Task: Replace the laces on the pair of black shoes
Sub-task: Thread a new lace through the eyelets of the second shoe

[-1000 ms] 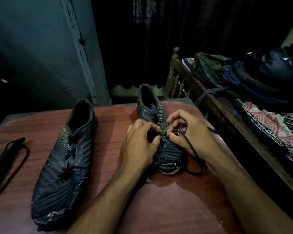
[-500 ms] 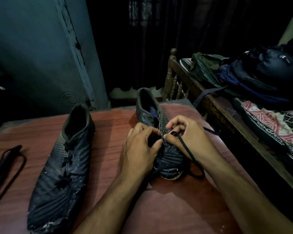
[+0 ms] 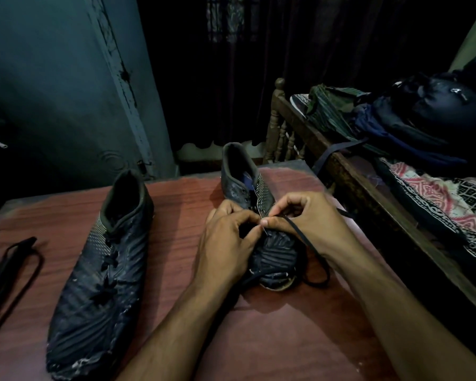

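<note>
At the desk (image 3: pixel 286 339), we bend both wrists inward over the right-hand shoe (image 3: pixel 261 232): the left hand (image 3: pixel 226 243) curls on its upper to steady it, while the right hand (image 3: pixel 300 218) pinches the black lace (image 3: pixel 311 251) at a lower eyelet. We judge the lace tip should go in straight and taut. Farther left, the other shoe (image 3: pixel 102 270) lies laced.

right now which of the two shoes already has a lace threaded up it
The left shoe, lying untouched, shows lace crossings. The right shoe, under both hands, has bare upper eyelets.
</note>
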Demonstrator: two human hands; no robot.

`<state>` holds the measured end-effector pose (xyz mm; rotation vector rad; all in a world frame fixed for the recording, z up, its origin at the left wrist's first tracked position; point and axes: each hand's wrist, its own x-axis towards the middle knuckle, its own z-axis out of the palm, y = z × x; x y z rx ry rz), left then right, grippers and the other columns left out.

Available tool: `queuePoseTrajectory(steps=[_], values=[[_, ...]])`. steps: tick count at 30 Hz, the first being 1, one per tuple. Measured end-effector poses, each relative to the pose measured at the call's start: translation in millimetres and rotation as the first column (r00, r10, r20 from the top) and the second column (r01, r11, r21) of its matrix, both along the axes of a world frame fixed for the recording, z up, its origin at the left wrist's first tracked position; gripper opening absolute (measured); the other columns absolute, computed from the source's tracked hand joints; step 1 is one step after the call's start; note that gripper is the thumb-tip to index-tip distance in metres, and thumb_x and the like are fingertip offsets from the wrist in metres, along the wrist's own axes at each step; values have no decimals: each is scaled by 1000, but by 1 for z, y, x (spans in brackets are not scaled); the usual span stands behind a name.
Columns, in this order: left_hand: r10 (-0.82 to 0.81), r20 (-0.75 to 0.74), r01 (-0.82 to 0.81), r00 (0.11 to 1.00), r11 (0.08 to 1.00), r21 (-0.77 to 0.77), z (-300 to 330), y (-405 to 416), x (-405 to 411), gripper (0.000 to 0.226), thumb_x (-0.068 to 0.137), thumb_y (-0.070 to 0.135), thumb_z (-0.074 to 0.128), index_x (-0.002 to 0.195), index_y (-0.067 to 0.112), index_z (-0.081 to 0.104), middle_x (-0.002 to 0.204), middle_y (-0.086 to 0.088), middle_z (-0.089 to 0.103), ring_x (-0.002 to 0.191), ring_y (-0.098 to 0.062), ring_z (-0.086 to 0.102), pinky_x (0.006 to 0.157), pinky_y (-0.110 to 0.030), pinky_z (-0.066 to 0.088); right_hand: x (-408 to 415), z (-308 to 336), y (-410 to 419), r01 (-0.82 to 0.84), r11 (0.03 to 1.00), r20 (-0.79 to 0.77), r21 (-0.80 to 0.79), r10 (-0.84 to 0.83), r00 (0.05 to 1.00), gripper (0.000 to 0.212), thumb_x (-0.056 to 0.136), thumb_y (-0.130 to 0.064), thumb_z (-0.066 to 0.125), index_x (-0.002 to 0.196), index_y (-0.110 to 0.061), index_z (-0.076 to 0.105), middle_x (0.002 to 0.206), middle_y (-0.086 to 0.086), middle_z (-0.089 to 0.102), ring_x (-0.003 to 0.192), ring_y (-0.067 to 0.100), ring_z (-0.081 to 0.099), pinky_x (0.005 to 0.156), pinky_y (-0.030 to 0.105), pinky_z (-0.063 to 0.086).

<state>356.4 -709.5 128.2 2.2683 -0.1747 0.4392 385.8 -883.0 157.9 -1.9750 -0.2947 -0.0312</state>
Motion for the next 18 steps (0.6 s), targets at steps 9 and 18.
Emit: queuePoseTrajectory(steps=[9, 18], values=[[60, -44, -58, 997, 997, 40, 6, 3, -2, 9, 91, 27, 66, 87, 26, 58, 93, 10, 49, 81, -11, 49, 71, -32, 36, 3, -2, -7, -198, 958, 24, -206, 207, 978, 54, 63, -52, 90, 111, -44, 66, 97, -11, 64, 95, 21, 61, 90, 45, 53], [28, -242, -198, 970, 668, -717, 16, 12, 5, 23, 99, 14, 53, 76, 11, 51, 86, -3, 78, 65, -8, 62, 56, -24, 47, 7, -9, -9, -181, 913, 135, -366, 245, 960, 69, 64, -56, 90, 124, -50, 56, 110, -20, 56, 110, 2, 48, 94, 18, 41]])
